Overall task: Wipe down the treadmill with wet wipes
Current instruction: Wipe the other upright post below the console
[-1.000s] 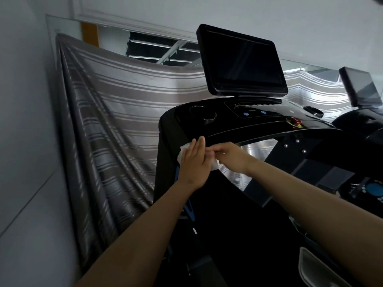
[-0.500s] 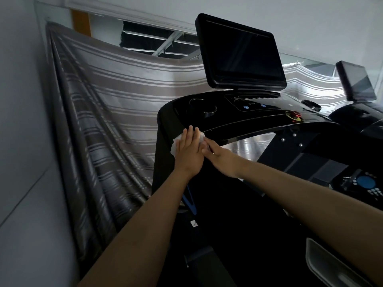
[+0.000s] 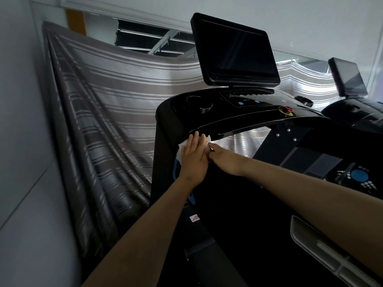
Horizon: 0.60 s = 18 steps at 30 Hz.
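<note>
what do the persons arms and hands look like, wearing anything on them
Both arms are bare as far as the frame shows: no sleeve on the left forearm or the right forearm. The left hand and right hand are ungloved, with no watch, bracelet or ring visible in the dim light.

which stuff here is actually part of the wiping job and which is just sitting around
In the job: wet wipe; left hand pressing it flat against the treadmill; right hand at the wipe's edge.
Just there: striped curtain; neighbouring machine's screen.
</note>
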Motion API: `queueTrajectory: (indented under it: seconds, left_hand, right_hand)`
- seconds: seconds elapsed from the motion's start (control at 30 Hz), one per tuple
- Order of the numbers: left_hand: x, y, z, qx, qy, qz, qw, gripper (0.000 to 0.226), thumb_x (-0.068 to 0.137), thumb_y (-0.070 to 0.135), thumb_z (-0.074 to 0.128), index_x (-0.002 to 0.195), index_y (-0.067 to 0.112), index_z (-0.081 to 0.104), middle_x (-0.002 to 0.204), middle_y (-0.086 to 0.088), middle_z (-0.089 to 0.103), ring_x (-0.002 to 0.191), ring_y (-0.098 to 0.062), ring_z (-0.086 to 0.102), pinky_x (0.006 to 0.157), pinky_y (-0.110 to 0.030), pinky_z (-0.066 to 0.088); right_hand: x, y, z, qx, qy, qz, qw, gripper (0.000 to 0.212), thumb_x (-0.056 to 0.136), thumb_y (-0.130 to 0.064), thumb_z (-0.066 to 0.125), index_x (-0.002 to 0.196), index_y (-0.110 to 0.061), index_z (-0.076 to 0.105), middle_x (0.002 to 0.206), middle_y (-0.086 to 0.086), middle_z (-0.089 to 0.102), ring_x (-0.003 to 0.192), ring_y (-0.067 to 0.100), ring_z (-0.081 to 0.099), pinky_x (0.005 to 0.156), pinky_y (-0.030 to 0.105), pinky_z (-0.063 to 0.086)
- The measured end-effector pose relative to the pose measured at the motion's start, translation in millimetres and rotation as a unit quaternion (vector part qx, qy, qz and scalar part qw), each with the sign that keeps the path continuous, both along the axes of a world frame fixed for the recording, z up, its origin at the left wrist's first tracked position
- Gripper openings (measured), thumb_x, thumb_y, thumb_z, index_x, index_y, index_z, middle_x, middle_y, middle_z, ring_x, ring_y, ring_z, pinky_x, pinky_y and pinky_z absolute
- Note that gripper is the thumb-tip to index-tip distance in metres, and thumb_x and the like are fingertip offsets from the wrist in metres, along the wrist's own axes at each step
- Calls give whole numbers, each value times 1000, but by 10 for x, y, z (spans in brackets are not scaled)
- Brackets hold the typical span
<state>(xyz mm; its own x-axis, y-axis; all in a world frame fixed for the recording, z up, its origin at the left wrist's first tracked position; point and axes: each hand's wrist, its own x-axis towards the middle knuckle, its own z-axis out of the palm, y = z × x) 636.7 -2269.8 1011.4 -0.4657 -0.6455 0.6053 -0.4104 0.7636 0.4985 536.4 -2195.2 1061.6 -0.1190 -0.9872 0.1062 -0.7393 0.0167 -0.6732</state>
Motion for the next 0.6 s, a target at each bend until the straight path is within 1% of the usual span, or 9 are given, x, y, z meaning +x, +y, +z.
queueTrajectory:
  seconds: [0.07, 0.13, 0.2, 0.27, 0.33, 0.4, 0.5, 0.6]
  left_hand:
    - [12, -26, -2, -13, -20, 11, 1000, 51, 107, 21, 29, 154, 14, 11, 163, -6, -3, 150, -17, -11, 116, -30, -13]
    - [18, -67, 46, -12, -30, 16, 999, 52, 107, 24, 29, 155, 15, 9, 163, -5, -5, 150, -15, -12, 115, -28, -13]
    - [16, -126, 122, 10, -37, 19, 999, 52, 108, 28, 25, 155, 15, 8, 163, -5, -7, 149, -14, -14, 115, -28, -13]
    - [0, -194, 192, 20, -52, 33, 998, 53, 108, 30, 22, 156, 15, 5, 163, -5, -10, 149, -14, -16, 117, -30, -13]
    - [-29, -260, 248, 24, -58, 48, 997, 54, 107, 30, 22, 156, 15, 3, 163, -6, -12, 149, -15, -17, 119, -32, -12]
    - [-53, -312, 288, 24, -64, 63, 996, 55, 107, 30, 22, 156, 14, 1, 163, -7, -13, 149, -16, -17, 120, -34, -10]
    - [-60, -342, 330, 25, -72, 76, 994, 55, 107, 29, 21, 155, 14, 0, 163, -7, -13, 149, -17, -16, 120, -35, -10]
    - [-59, -324, 333, 29, -72, 77, 994, 55, 107, 30, 21, 155, 13, -1, 163, -8, -13, 149, -17, -17, 120, -35, -11]
  right_hand:
    - [2, 39, 3, 0, 6, 6, 1000, 40, 100, -25, 36, 137, -11, 43, 133, 8, 56, 123, 21, 52, 107, 37, 38]
    - [12, 84, 12, 0, 12, 8, 1000, 43, 103, -27, 36, 143, -12, 39, 137, 5, 54, 125, 19, 50, 105, 32, 37]
    - [44, 118, 25, -2, 20, 7, 1000, 47, 106, -34, 31, 149, -14, 34, 142, 4, 49, 130, 19, 46, 103, 28, 34]
    - [47, 139, 33, -3, 29, 2, 1000, 48, 105, -31, 30, 151, -15, 30, 144, 7, 49, 130, 21, 47, 106, 30, 34]
    - [35, 146, 40, 3, 33, 1, 999, 50, 101, -24, 35, 150, -18, 28, 138, 11, 54, 122, 22, 52, 103, 33, 37]
    - [33, 161, 43, 15, 54, -6, 998, 54, 101, -27, 38, 152, -19, 24, 136, 13, 55, 121, 25, 53, 95, 31, 36]
    - [45, 191, 54, 11, 72, -11, 997, 56, 103, -31, 40, 153, -19, 20, 137, 15, 54, 122, 27, 52, 89, 29, 35]
    - [38, 192, 54, 7, 75, -12, 997, 56, 102, -33, 41, 152, -18, 22, 134, 16, 56, 113, 25, 56, 85, 29, 38]
